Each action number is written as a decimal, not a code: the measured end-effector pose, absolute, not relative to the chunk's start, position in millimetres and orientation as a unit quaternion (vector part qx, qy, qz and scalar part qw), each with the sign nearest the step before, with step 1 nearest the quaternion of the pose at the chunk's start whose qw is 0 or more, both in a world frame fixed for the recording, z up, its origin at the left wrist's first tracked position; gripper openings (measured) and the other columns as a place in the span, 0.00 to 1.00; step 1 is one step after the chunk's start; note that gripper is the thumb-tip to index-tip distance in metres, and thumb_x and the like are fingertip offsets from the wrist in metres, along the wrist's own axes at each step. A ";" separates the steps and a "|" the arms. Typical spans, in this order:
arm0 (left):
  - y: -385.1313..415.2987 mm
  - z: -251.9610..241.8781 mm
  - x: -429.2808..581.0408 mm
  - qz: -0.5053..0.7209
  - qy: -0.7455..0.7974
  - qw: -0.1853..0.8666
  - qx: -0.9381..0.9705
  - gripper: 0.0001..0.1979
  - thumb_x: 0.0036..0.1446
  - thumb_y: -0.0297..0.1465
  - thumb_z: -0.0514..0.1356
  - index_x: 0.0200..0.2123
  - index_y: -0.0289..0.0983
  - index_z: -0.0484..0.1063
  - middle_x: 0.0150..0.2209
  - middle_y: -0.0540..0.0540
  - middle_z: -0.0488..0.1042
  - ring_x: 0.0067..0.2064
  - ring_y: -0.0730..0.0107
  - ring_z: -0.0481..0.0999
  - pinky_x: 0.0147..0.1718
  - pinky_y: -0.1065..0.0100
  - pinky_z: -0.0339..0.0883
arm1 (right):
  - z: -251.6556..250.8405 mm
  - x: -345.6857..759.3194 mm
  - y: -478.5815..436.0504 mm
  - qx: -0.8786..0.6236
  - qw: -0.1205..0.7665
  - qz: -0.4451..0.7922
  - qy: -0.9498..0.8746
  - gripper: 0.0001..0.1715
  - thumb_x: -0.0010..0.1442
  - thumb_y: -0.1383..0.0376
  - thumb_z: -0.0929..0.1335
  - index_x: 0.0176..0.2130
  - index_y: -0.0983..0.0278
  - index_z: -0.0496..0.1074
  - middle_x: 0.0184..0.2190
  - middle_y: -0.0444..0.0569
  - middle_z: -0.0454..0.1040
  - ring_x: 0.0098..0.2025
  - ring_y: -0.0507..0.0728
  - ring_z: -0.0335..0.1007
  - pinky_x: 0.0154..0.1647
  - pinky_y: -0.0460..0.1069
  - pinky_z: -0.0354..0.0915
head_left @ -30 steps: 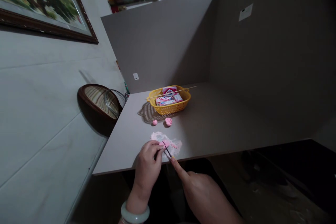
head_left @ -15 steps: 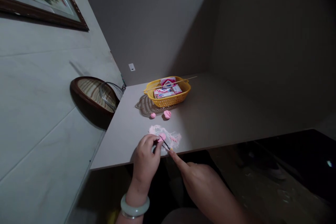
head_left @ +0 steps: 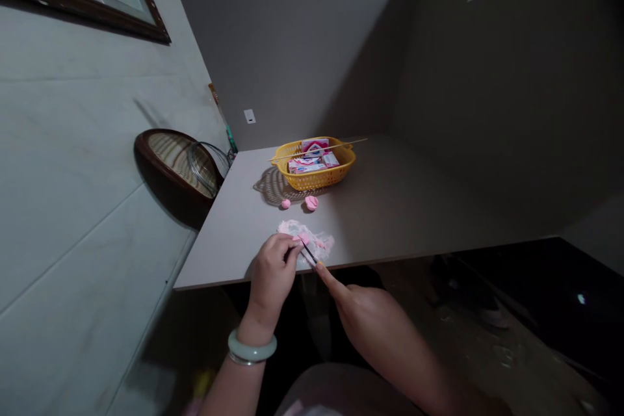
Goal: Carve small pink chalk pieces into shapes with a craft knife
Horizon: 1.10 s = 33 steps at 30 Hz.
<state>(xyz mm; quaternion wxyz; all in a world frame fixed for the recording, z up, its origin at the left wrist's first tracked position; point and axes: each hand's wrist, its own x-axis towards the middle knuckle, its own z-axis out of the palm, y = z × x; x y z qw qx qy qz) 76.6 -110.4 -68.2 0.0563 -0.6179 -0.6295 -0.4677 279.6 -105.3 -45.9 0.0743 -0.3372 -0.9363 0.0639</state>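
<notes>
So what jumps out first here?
At the near edge of the table, the left hand pinches a pink lump on wrap while the right hand holds a thin dark tool to it. Behind them stands a yellow basket of boxes, with two pink balls in front of it.

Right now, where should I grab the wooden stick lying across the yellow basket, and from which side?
Pinch the stick at its right end, coming from the right. It lies across the rim of the basket, and that end juts past it over the table, free all round; the middle sits close above the boxes.
</notes>
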 end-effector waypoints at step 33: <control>-109.9 -67.7 74.6 -0.458 -0.629 0.050 -0.627 0.05 0.64 0.25 0.62 0.36 0.39 0.76 0.41 0.45 0.80 0.45 0.63 0.80 0.47 0.61 0.75 | -36.1 256.3 -100.2 -0.363 0.058 0.073 -0.927 0.41 0.63 0.79 0.58 0.73 0.70 0.54 0.35 0.55 0.83 0.30 0.57 0.78 0.24 0.49 0.55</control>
